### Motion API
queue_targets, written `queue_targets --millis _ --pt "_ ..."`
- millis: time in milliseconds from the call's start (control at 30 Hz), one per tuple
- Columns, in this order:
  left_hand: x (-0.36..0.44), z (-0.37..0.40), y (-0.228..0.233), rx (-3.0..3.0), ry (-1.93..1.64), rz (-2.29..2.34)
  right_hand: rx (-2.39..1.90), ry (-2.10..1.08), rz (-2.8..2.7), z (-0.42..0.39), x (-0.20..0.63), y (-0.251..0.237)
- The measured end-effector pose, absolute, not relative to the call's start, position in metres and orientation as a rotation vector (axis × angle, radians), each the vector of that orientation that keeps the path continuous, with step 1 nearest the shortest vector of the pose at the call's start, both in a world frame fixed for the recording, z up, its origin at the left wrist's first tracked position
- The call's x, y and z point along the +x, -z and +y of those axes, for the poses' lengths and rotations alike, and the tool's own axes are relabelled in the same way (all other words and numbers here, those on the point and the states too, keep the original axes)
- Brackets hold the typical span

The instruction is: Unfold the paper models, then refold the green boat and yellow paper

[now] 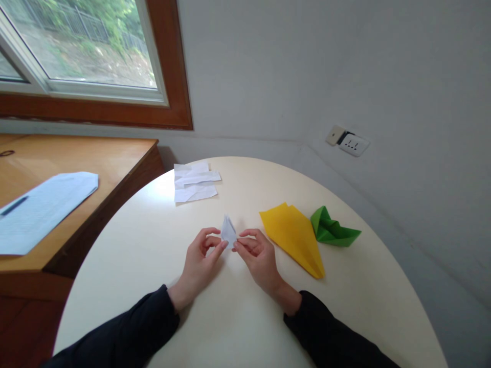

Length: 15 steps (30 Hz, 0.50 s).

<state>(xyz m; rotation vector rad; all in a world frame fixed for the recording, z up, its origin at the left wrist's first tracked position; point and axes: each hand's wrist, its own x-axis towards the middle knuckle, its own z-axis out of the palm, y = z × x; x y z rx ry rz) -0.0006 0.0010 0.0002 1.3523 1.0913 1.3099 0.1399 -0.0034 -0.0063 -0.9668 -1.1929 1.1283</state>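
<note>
Folded white paper (229, 232) pinched btwn both hands, near mid-table
L hand (199, 258) & R hand (260, 260) grip lower sides w/ thumb + fingers; uneven pull could tear it or undo creases. Can't tell if base touches table (134, 266).

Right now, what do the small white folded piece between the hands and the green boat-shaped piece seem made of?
The small white folded piece looks like matte paper, its tip showing thin layers. The green boat-shaped piece is probably matte paper too, given its sharp folds.
</note>
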Motion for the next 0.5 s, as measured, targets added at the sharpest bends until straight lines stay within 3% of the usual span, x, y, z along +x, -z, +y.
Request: queue_targets --millis 500 --pt "-0.0038 0.0048 0.0024 1.517 -1.424 1.216 -1.045 -0.853 -1.295 -0.0052 0.1389 0.0118"
